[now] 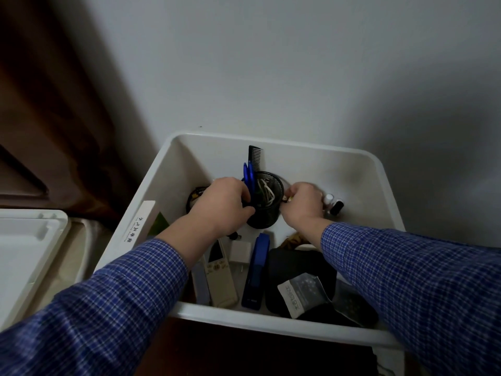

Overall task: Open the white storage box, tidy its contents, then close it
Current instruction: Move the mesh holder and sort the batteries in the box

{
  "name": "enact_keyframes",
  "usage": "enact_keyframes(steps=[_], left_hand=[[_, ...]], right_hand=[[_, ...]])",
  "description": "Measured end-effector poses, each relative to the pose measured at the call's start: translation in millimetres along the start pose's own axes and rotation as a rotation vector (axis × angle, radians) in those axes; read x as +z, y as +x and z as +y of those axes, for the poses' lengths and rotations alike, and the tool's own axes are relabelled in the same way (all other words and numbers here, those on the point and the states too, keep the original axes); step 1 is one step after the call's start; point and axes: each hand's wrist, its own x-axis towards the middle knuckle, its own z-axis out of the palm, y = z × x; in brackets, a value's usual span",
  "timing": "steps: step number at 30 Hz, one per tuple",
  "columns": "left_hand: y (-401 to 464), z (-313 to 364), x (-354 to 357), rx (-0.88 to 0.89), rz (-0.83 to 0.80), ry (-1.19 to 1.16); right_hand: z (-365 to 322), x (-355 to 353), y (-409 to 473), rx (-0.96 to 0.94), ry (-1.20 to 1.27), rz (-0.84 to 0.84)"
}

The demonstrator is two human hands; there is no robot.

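White storage box (374, 169) open, lid (24, 248) lying off to its left. Left hand (219, 207) grips mesh pen cup (264, 210) at box rear; right hand (303, 204) pinches a small item at cup rim, identity unclear. Risk: cup tips under sideways pull, spilling blue pens (249, 177) and comb (254, 157); small bottles (333, 206) beside right hand likely knocked over.

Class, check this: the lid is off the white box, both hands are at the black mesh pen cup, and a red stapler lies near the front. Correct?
One mistake: the stapler is blue, not red, as the head view shows. The lid is off the white box, and both hands are at the mesh pen cup.
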Motion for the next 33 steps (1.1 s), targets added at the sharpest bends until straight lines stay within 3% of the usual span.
enact_keyframes(steps=[11, 18, 29, 33], left_hand=[[-2, 2, -4, -0.003, -0.094, -0.044], [-11, -8, -25, -0.043, -0.252, 0.039], [-17, -18, -28, -0.181, -0.135, 0.053], [-13, -19, -23, -0.220, -0.024, 0.039]], right_hand=[[3, -6, -3, 0.019, -0.016, 0.040], [4, -13, -6, 0.002, -0.053, -0.088], [2, -15, -11, -0.037, -0.104, -0.145], [3, -17, -10, -0.049, -0.099, -0.153]])
